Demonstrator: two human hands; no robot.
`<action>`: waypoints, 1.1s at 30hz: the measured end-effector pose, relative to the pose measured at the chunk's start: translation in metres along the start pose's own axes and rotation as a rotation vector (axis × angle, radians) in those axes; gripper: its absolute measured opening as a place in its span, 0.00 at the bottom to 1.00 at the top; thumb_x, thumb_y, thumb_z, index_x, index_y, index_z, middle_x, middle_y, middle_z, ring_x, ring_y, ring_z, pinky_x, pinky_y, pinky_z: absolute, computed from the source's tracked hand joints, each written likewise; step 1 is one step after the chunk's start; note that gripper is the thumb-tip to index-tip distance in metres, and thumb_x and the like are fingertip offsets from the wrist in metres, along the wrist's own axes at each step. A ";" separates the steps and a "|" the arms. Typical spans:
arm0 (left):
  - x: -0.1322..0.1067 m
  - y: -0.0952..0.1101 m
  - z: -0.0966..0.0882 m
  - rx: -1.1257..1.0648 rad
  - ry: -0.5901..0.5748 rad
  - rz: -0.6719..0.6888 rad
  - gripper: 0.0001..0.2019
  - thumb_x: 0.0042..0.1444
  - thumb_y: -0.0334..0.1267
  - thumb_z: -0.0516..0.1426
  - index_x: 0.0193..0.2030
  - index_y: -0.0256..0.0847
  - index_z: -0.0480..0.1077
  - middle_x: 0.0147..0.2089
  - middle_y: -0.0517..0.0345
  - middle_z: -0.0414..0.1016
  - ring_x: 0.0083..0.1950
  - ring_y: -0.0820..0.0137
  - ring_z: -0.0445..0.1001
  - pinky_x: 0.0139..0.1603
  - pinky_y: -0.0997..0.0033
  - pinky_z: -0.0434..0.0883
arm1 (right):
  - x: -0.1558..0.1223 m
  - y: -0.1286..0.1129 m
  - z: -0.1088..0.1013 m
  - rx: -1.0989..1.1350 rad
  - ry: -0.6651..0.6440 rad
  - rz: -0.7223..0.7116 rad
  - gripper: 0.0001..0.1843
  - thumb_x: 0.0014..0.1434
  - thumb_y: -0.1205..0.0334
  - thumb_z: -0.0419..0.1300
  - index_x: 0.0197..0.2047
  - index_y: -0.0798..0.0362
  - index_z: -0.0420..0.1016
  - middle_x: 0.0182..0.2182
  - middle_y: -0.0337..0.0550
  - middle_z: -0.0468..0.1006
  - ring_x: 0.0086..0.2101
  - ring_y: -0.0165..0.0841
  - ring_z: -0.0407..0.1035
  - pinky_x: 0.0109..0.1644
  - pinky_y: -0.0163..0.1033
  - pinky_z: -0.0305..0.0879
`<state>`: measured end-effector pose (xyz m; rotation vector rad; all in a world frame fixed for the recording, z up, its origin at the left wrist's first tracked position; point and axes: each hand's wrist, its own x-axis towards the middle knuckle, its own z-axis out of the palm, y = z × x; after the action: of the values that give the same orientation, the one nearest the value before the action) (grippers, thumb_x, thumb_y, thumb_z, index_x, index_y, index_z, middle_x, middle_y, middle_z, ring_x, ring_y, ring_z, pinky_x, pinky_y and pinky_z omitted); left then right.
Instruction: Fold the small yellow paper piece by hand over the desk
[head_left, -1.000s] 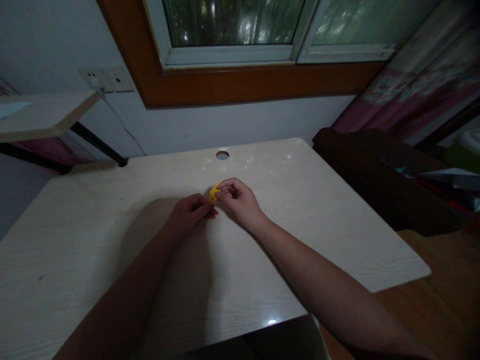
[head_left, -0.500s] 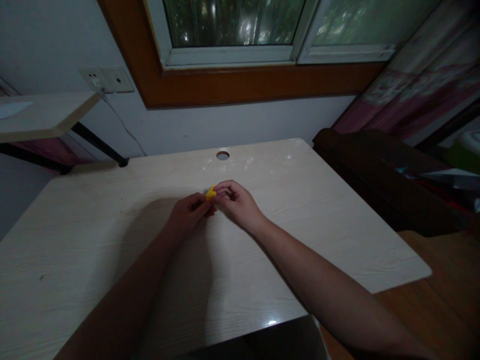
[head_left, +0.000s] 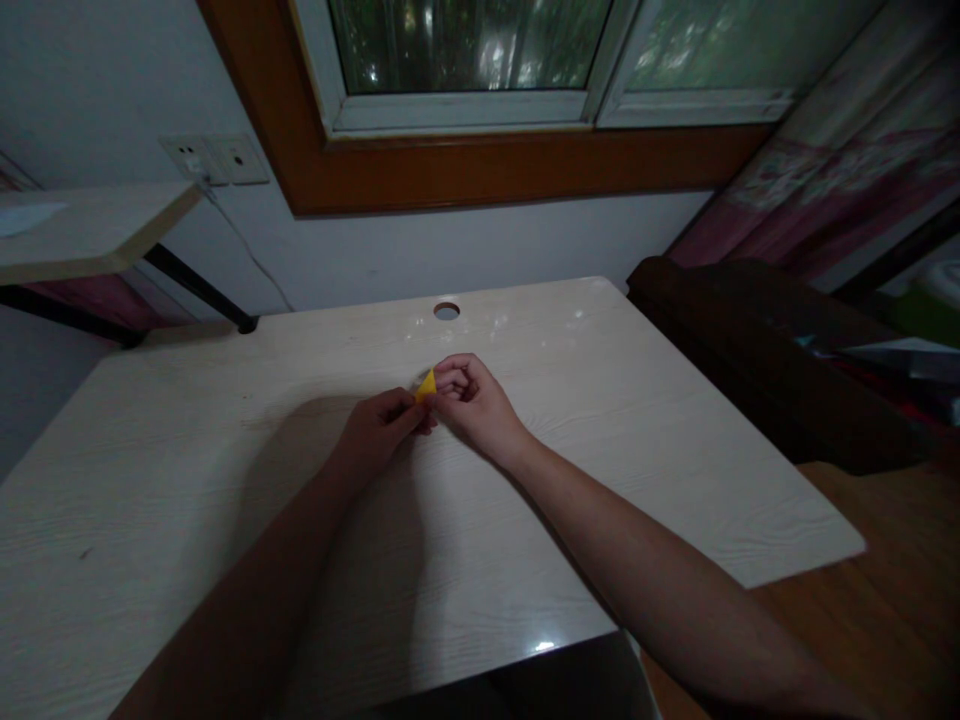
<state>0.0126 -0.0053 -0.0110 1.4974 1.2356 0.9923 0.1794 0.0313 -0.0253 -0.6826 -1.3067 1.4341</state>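
Note:
Between my hands, over the middle of the desk (head_left: 645,430), is a small yellow folded piece (head_left: 426,385), probably paper, with a pointed top corner. My left hand (head_left: 377,425) pinches its lower left side between thumb and fingers. From the right, my right hand (head_left: 472,400) grips its lower edge with the thumb, while the other fingers curl behind and above it. Fingertips cover the lower part of the piece, so its full shape is hidden.
A raised shelf (head_left: 97,235) on black legs stands at the back left. Behind the desk are a wall socket with a white cable (head_left: 247,250) and a window. The desk has a round cable hole (head_left: 447,311). Dark furniture (head_left: 750,350) stands to the right.
The yellow piece now shows a sharper triangular outline. My right fingers have lifted slightly and moved off its upper edge. My left hand has barely moved.

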 end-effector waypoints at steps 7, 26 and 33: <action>0.000 -0.001 -0.001 -0.036 -0.013 -0.011 0.14 0.56 0.49 0.59 0.30 0.39 0.71 0.31 0.55 0.80 0.34 0.68 0.78 0.40 0.69 0.73 | 0.001 -0.002 0.000 0.025 0.044 0.021 0.21 0.50 0.63 0.68 0.45 0.49 0.65 0.28 0.32 0.77 0.28 0.27 0.70 0.35 0.35 0.66; -0.001 0.006 -0.001 -0.058 0.023 -0.020 0.14 0.57 0.48 0.59 0.31 0.38 0.72 0.30 0.56 0.79 0.33 0.69 0.77 0.38 0.70 0.72 | -0.001 -0.004 -0.001 -0.059 -0.007 -0.009 0.13 0.57 0.61 0.63 0.45 0.49 0.68 0.31 0.35 0.77 0.33 0.28 0.71 0.41 0.37 0.66; 0.000 0.007 0.000 -0.036 0.054 -0.012 0.14 0.57 0.49 0.59 0.30 0.39 0.72 0.30 0.57 0.78 0.34 0.69 0.77 0.39 0.70 0.72 | 0.000 0.002 -0.002 -0.052 -0.003 -0.029 0.14 0.56 0.59 0.64 0.45 0.49 0.69 0.38 0.40 0.76 0.38 0.29 0.71 0.43 0.37 0.68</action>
<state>0.0139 -0.0057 -0.0039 1.4420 1.2573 1.0480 0.1806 0.0326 -0.0282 -0.6938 -1.3553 1.3822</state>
